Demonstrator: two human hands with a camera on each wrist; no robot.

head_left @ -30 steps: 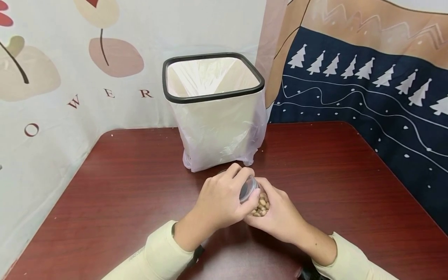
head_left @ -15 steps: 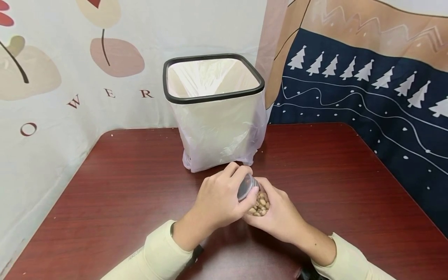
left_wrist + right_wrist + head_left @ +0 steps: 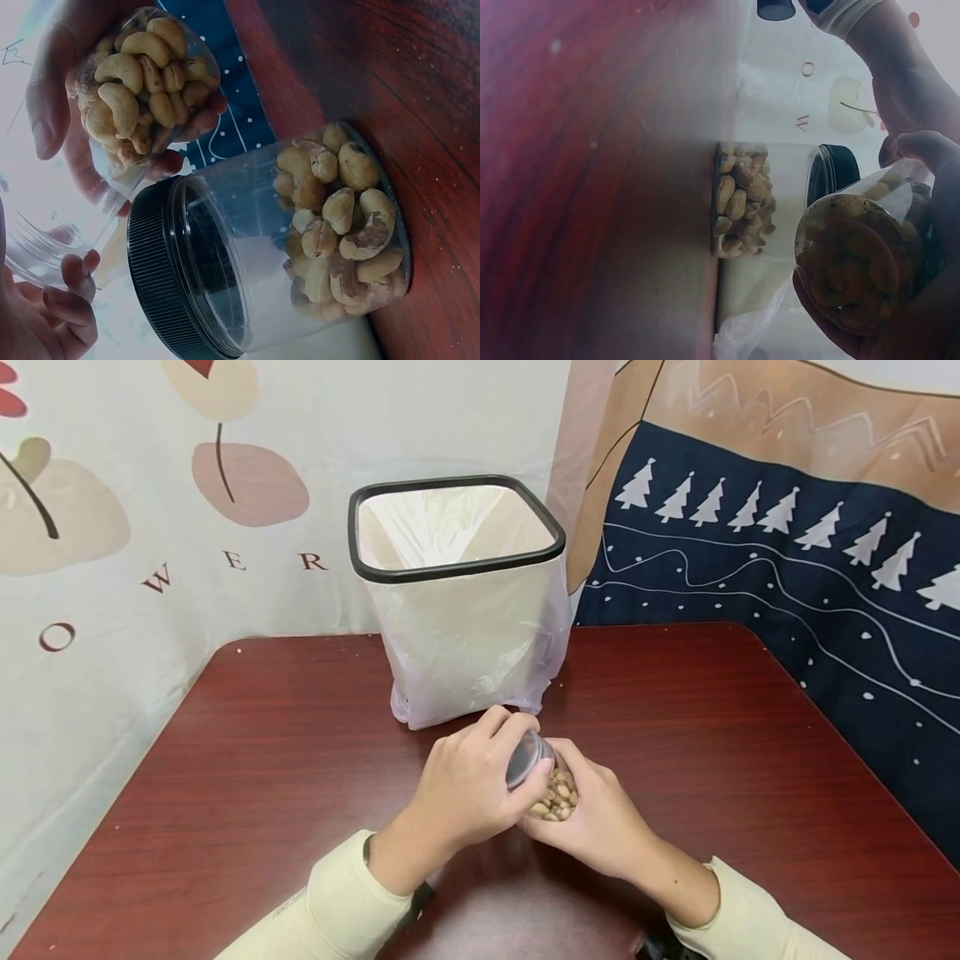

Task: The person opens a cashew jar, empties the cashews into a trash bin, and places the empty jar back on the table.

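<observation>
Between my two hands is a clear plastic jar (image 3: 557,797) of cashews, tilted on its side. My right hand (image 3: 600,822) grips its body near the nut-filled bottom. At the clear, threaded mouth end, my left hand (image 3: 468,781) curls fingers and thumb round the rim; whether a lid is there I cannot tell. A second clear jar (image 3: 262,255) with a ribbed black lid (image 3: 161,262) stands upright on the table, about half full of cashews. It also shows beyond the held jar (image 3: 855,255) in the right wrist view, while my left hand hides it in the head view.
A bin (image 3: 465,627) with a black rim and a thin plastic liner stands on the dark red table (image 3: 675,710), just beyond my hands. Printed cloths (image 3: 727,560) hang behind the table. Part of a black object (image 3: 663,946) shows by my right sleeve.
The jar's mouth end and my left fingers have shifted slightly to the left. Both hands keep their grip, and the bin stays put.
</observation>
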